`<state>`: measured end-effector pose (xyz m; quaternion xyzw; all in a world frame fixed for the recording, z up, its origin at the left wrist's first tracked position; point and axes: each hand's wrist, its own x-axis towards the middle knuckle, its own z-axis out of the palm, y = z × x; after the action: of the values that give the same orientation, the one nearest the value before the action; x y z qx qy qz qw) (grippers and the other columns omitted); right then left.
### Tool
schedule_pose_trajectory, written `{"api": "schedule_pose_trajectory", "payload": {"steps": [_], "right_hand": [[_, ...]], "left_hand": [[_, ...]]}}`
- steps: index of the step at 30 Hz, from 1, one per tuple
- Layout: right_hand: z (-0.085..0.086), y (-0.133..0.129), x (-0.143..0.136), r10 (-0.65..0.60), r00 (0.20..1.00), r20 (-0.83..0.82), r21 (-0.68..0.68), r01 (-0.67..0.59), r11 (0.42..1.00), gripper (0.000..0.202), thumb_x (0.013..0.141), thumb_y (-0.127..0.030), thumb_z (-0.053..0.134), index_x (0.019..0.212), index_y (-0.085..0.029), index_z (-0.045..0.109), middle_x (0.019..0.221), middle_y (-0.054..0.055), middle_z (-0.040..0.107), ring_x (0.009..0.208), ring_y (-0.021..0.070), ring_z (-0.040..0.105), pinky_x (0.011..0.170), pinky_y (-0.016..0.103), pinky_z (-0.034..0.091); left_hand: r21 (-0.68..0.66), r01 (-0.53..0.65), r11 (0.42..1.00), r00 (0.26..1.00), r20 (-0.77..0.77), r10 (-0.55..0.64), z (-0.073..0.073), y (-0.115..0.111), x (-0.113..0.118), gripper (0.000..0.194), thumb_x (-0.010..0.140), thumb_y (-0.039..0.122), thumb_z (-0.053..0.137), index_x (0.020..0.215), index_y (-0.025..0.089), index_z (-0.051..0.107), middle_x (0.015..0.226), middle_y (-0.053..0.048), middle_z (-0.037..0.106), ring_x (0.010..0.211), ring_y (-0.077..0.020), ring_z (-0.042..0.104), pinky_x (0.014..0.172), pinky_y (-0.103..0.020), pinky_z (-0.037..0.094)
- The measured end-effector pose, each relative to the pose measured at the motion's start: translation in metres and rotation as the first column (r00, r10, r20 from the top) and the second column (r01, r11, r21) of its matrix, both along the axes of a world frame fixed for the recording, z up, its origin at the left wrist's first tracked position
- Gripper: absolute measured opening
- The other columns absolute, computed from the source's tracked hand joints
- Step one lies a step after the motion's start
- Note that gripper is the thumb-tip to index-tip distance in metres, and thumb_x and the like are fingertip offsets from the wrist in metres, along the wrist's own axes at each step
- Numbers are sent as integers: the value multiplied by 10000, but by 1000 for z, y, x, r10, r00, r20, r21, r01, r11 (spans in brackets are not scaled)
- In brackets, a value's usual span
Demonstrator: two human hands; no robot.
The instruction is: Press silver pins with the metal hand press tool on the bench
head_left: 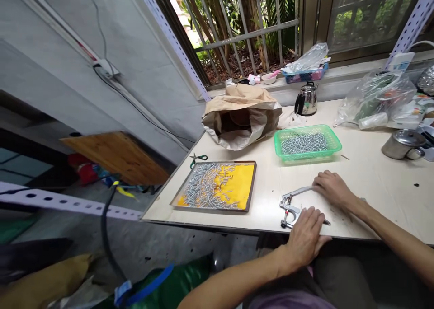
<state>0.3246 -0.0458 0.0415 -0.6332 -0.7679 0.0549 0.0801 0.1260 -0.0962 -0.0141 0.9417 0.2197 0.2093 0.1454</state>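
Observation:
A grey metal hand tool (290, 208) with a spring lies near the table's front edge. My left hand (307, 232) is wrapped over its lower handle, and a dark pointed end shows past the fingers. My right hand (330, 187) has its fingers closed round the end of the upper handle. To the left of the tool is a shallow tray (251, 191) with a yellow bottom and many small metal pins (203, 187). Behind the hands stands a green plastic basket (307, 155) holding many similar pins.
An open brown paper bag (244, 101) stands behind the tray, with green-handled scissors (200, 157) at the left edge. A kettle (308, 100), plastic bags (376, 96) and a steel mug (403, 144) stand at the back and right.

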Motion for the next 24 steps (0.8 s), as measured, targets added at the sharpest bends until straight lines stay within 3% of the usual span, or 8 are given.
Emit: {"api": "schedule_pose_trajectory", "payload": {"steps": [4,7,10,14,16,18,19,24], "right_hand": [[23,9,-31,-3,996,86,3,2,1000,145,850,-206,545,879,-191,687,916,91,645,904,244,502,765,380,348],[27,7,-65,301,954,0,-48,-301,952,135,819,-198,605,900,-253,697,1014,63,628,953,221,486,750,334,351],[15,3,-94,521,854,-18,-45,-521,852,123,827,-196,603,746,-241,685,962,50,632,936,214,482,703,319,350],[-10,7,-111,583,813,-9,68,-581,811,195,814,-143,589,627,-194,612,836,52,633,846,202,506,660,315,357],[-14,12,-111,595,800,-77,142,-582,801,166,804,-130,576,651,-192,595,811,46,632,810,193,525,653,308,377],[-7,20,-104,597,784,-168,247,-553,796,136,839,-148,513,740,-196,593,816,46,630,789,183,545,660,302,409],[1,25,-97,584,784,-209,316,-511,799,143,866,-171,470,789,-197,588,825,51,629,786,181,555,670,301,425],[55,65,-48,270,945,-185,594,-111,796,320,933,-401,338,899,-193,580,823,97,632,760,232,583,663,360,459]], "left_hand": [[-67,-6,998,999,39,9,7,5,1,536,912,435,443,1325,99,389,1285,-170,533,1280,-293,429,1072,-481,357],[-94,-18,995,999,31,21,6,3,4,544,897,476,458,1262,73,463,1193,-183,590,1181,-301,518,997,-448,437],[-54,31,998,999,-11,-32,-1,-9,1,489,890,509,461,1127,95,566,1011,-142,666,975,-258,625,850,-361,519],[114,289,951,957,3,-291,-2,-9,-27,323,894,475,492,948,191,635,864,-35,682,864,-165,633,802,-264,505],[119,181,976,984,-26,-179,11,10,-58,275,899,446,500,895,213,647,789,-18,666,812,-146,624,783,-261,506],[65,-167,984,973,-148,175,31,40,-97,230,913,387,499,934,213,647,888,-48,662,835,-143,609,794,-280,511],[70,-260,963,948,-171,268,41,57,-116,223,919,359,495,998,203,633,995,-77,645,884,-158,601,813,-314,512],[67,-462,885,850,-251,463,68,131,-183,326,908,348,522,1184,176,530,1206,-91,541,1012,-198,571,856,-407,505]]}}
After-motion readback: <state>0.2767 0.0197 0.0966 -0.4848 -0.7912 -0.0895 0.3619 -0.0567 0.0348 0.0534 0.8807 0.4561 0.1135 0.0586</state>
